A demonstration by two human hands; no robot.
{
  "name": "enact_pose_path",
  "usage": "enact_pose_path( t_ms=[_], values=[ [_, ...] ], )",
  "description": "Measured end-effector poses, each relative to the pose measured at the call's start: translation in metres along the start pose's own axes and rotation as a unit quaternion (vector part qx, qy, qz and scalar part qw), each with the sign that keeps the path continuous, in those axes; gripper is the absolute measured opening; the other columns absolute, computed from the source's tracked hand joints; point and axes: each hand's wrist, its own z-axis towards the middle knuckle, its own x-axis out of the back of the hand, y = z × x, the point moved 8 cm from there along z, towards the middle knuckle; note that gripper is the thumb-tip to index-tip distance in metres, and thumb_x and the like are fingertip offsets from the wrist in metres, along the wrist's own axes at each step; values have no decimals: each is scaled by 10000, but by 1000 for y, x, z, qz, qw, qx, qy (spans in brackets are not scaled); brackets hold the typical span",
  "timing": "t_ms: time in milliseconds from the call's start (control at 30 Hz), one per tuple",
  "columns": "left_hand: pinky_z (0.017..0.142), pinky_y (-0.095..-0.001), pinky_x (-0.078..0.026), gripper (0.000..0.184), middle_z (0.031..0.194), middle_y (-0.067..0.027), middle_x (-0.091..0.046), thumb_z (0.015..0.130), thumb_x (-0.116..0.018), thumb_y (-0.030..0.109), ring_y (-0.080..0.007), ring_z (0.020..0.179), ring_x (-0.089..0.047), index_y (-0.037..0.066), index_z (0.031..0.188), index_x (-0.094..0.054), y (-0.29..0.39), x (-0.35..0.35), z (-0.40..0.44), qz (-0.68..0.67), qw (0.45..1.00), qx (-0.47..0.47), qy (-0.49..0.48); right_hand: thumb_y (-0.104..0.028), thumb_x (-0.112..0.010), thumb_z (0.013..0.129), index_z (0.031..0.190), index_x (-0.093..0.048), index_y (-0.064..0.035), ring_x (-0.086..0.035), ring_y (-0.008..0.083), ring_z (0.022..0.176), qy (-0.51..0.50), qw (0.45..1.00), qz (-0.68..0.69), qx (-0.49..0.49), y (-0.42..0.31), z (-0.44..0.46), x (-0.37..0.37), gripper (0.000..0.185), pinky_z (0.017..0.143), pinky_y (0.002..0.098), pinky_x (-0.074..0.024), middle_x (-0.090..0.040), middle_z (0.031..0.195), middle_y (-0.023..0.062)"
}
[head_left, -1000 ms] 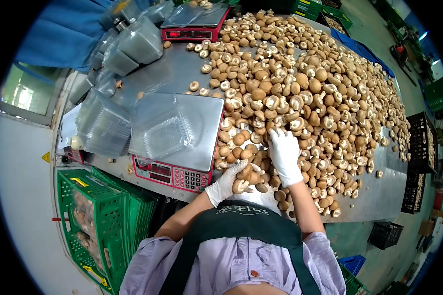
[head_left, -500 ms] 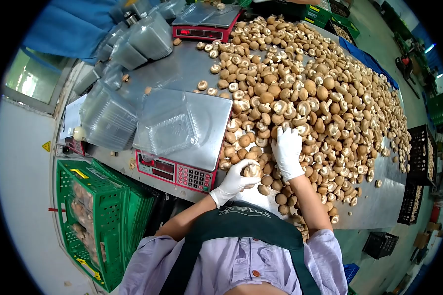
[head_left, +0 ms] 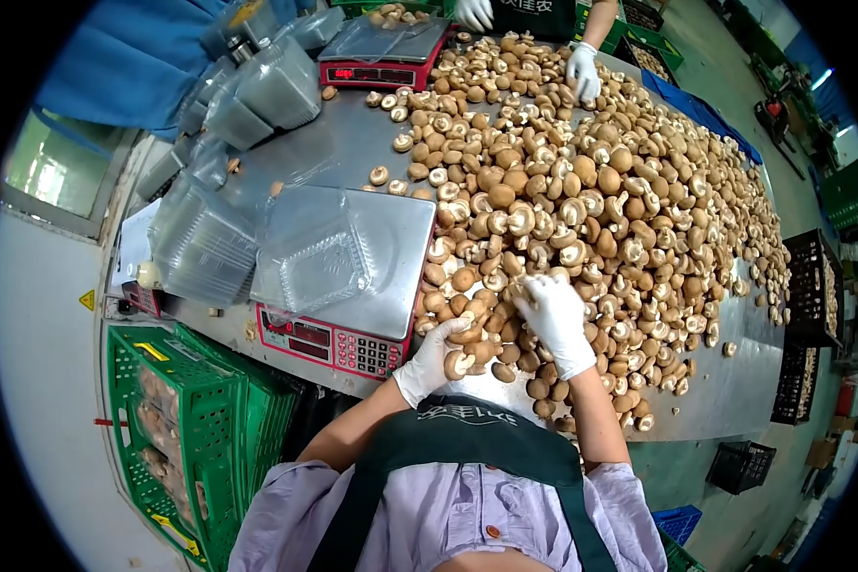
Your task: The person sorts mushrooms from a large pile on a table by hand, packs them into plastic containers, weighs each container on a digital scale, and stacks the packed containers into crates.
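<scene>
My gloved left hand point(head_left: 429, 365) is curled at the near edge of the pile, its fingers around a brown-capped mushroom point(head_left: 459, 363) whose pale underside shows. Other mushrooms lie close against those fingers, so I cannot tell exactly how many it holds. My gloved right hand point(head_left: 557, 322) is over the heap of mushrooms point(head_left: 629, 248), fingers bent together and pointing left; what they grip, if anything, is hidden. Left of my hands, an open clear plastic tray point(head_left: 319, 267) rests on the steel plate of a red weighing scale point(head_left: 400, 286).
Stacked clear trays point(head_left: 205, 234) stand left of the scale. A second red scale point(head_left: 381, 71) is at the back, holding bagged mushrooms. Across the table, a co-worker's gloved hand point(head_left: 582, 74) touches the pile. Green crates point(head_left: 176, 419) stand lower left; black crates point(head_left: 815, 286) right.
My left hand has moved slightly left and down, its mushroom now lower. My right hand has curled its fingers and shifted down. A co-worker's gloved hands and a bag on the far scale have come into view.
</scene>
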Motion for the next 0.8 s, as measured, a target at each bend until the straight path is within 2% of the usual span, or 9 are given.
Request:
enact_pose_path(
  t_ms=[100, 267, 300, 367, 433, 467, 567, 733, 800],
  values=[
    [671, -376, -573, 433, 1106, -146, -600, 876, -483, 318, -232, 888, -641, 43, 1210, -497, -4, 7, 1, 1, 1000, 12, -22, -127, -604, 767, 1051, -590, -39, -600, 250, 776, -56, 984, -165, 29, -2, -17, -56, 298, 601, 340, -504, -593, 846, 91],
    [606, -347, -582, 642, 1301, -183, -506, 804, -509, 312, -241, 922, -639, 51, 1376, -378, -3, -4, -3, 14, 997, 30, -72, -231, -612, 815, 1126, -588, -56, -629, 312, 797, -67, 992, 55, -89, 8, -12, -29, 358, 668, 392, -515, -647, 868, 145],
    [585, -338, -582, 706, 1365, -187, -439, 794, -517, 321, -241, 940, -635, 84, 1423, -302, -2, -12, -5, 19, 993, 26, -116, -323, -660, 801, 1229, -560, -63, -632, 354, 869, -121, 970, 121, -170, 19, -16, -33, 511, 765, 409, -509, -635, 1027, 211],
    [563, -341, -585, 844, 1476, -188, -293, 770, -541, 326, -241, 973, -627, 181, 1497, -137, -5, -19, -7, 13, 983, 37, -179, -237, -605, 878, 1249, -556, -34, -643, 258, 880, -123, 918, 323, -194, 15, -23, -20, 426, 775, 359, -503, -651, 1087, 146],
    [562, -346, -585, 836, 1471, -185, -302, 771, -542, 328, -237, 966, -627, 186, 1495, -148, -6, -19, -7, 7, 982, 39, -183, -142, -534, 938, 1247, -562, -20, -586, 165, 926, -149, 855, 448, -216, 9, -38, -22, 333, 811, 326, -478, -635, 1123, 54],
    [561, -352, -584, 828, 1465, -182, -311, 773, -544, 329, -233, 960, -628, 191, 1493, -160, -7, -20, -6, 2, 982, 42, -185, -218, -564, 916, 1225, -568, -44, -612, 252, 1026, -131, 875, 435, -167, -1, -39, -13, 355, 903, 337, -463, -629, 1161, 156],
    [568, -375, -576, 751, 1306, -164, -456, 781, -552, 310, -246, 922, -626, 159, 1452, -251, -2, -19, -6, 0, 988, 20, -151, -201, -561, 918, 1228, -579, -65, -565, 299, 1122, -70, 922, 359, -129, -10, -40, 9, 339, 962, 357, -428, -612, 1194, 160],
    [570, -316, -479, 626, 1162, -137, -566, 798, -559, 282, -229, 843, -610, 108, 1373, -385, 12, -22, -4, -20, 985, -14, -169, -109, -562, 924, 1166, -620, -23, -599, 148, 968, -34, 857, 462, -225, 13, -54, 10, 263, 854, 263, -459, -663, 1074, 84],
    [762, -322, -572, 556, 1129, -162, -581, 840, -544, 247, -280, 935, -639, 60, 1347, -410, 15, -23, -5, -55, 979, -18, -194, -117, -587, 905, 1208, -595, -37, -595, 139, 964, -67, 855, 452, -246, 16, -59, 1, 313, 839, 255, -463, -652, 1108, 83]
  ],
)
